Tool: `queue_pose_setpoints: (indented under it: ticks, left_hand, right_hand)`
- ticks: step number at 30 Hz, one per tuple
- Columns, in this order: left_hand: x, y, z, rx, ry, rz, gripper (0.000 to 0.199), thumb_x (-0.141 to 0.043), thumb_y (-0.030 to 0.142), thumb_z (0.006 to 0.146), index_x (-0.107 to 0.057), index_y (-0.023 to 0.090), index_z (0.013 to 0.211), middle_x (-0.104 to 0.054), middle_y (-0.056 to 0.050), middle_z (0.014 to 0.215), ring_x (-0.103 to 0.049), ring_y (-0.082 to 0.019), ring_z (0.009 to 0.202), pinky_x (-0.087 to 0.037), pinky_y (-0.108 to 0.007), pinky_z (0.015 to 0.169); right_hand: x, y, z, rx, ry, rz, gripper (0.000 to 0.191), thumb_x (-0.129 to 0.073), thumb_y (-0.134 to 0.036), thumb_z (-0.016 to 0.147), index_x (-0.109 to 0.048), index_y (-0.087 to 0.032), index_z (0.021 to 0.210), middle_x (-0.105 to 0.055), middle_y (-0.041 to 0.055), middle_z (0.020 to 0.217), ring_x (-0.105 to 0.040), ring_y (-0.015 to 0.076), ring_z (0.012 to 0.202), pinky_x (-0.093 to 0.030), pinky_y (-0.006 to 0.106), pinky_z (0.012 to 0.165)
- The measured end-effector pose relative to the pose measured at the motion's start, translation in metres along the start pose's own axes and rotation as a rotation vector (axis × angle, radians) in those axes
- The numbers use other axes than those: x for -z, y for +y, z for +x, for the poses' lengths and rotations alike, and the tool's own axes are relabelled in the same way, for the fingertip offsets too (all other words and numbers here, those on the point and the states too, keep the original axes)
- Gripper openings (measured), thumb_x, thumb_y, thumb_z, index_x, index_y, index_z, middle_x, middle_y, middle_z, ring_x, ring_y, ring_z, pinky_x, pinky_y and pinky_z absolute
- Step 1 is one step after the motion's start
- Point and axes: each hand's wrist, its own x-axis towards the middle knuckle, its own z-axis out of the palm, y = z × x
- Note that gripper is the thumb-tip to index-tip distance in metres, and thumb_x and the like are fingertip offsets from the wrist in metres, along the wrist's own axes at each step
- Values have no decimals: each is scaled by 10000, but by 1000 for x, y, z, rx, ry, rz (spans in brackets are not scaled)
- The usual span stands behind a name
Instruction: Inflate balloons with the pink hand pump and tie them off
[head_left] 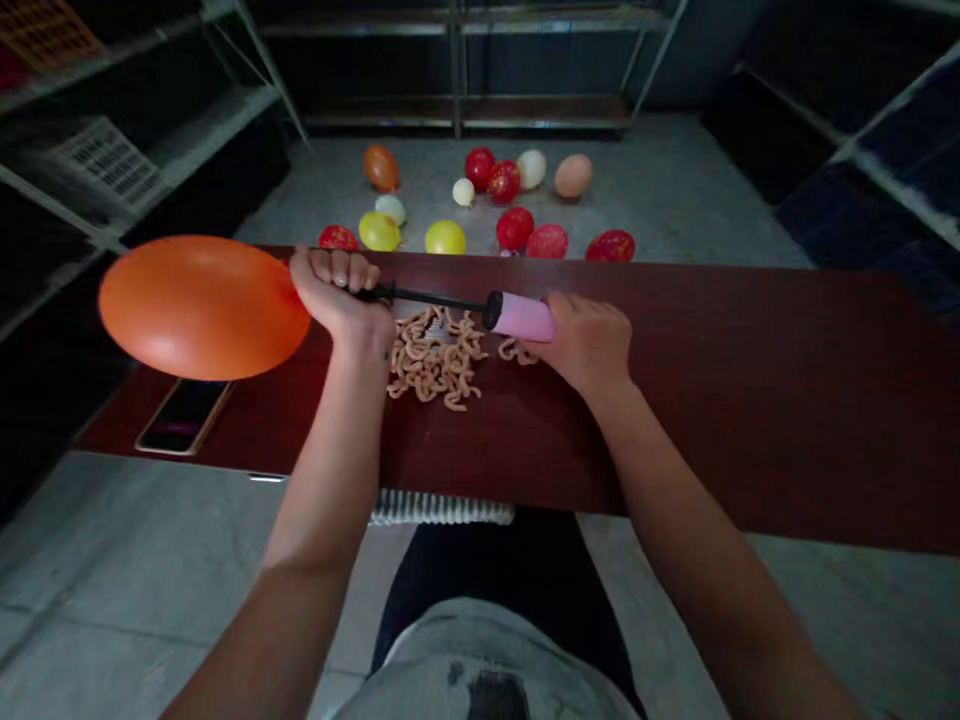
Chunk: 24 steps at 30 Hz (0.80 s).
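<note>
Right hand (pixel 589 335) was wrapped snugly round a pink pump (pixel 525 317) held over the table (pixel 720 400), at 3 o'clock from the left hand (pixel 341 290). That one was curled closed on the pump's black end, orange balloon (pixel 202 305) right against it at 9 o'clock, tan curly bits (pixel 435 365) around 4.
</note>
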Motion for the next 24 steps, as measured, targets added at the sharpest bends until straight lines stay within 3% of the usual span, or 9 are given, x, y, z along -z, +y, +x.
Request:
queue_pose_setpoints:
  ticks: [12, 19, 24]
  left_hand:
    - [-27, -31, -59, 240, -41, 35, 524, -367, 300, 1056, -201, 190, 571, -201, 54, 436, -193, -71, 342, -197, -241, 394]
    - [-22, -29, -49, 209, -79, 47, 590, -456, 480, 1023, -217, 202, 561, -192, 49, 462, -188, -87, 371, -210, -251, 401]
    - [-16, -25, -36, 163, -96, 15, 551, -479, 382, 1015, -226, 210, 556, -190, 44, 485, -192, -101, 384, -213, -273, 423]
  right_hand:
    - [-1, -32, -8, 12, -89, 159, 610, -619, -611, 830, -618, -143, 1222, -726, 171, 1102, -671, 301, 890, -393, 338, 686]
    - [-7, -32, -2, 8, -8, 167, 583, -553, -685, 843, -661, -161, 1076, -738, 128, 960, -661, 275, 845, -379, 323, 677]
    - [-8, -28, 2, 27, 51, 120, 588, -554, -695, 837, -657, -162, 1063, -728, 126, 940, -641, 264, 827, -356, 322, 679]
